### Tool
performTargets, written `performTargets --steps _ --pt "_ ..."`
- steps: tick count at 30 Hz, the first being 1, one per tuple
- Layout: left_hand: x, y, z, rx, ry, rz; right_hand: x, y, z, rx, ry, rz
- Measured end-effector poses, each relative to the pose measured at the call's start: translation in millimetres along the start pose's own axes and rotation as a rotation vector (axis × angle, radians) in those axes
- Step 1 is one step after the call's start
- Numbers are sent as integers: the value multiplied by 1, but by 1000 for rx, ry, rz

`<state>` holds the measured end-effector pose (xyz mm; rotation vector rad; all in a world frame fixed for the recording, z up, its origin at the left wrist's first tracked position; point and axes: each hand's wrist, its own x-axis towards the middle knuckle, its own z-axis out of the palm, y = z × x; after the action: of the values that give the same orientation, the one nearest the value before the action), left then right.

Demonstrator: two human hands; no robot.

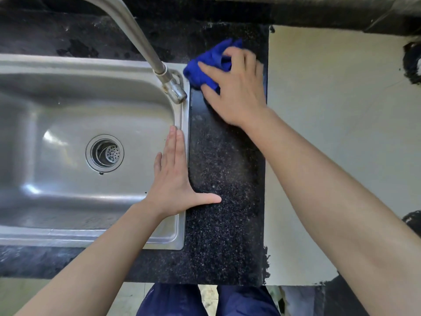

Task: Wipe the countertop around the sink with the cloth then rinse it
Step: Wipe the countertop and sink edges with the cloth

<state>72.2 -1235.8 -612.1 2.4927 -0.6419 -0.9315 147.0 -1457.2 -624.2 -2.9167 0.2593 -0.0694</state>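
Wiping step: our right hand (237,92) clutches the cloth (205,67) on the countertop (225,167); left hand (174,179) lies flat on the sink (91,62) rim. Next, we judge: sweep nearer.

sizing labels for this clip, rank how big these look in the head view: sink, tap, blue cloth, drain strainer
1. sink
2. tap and blue cloth: unsure, the right hand covers part of the cloth
3. drain strainer
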Motion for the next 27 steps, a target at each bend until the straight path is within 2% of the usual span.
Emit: performTargets --steps 3,9,13,18,23,25,27 --pt "0 0 1 -7 2 8 1 0 4 57 -39 -6" --pt "0 -5 3 -11 23 17 -130 5 -1 206 -109 -269" --pt "0 -5 3 -27 21 25 -152 42 -12 188 -161 -331" --pt "1 -3 2 -28 17 13 -65 76 -15 32 -68 -105" --pt "0 -3 2 -26 11 20 6 51 -9 41 -73 127" --pt "1 -3 3 -19 16 23 -10 36 3 58 -11 117" --pt "1 -4 5 -17 21 27 -51 21 9 113 17 -20"
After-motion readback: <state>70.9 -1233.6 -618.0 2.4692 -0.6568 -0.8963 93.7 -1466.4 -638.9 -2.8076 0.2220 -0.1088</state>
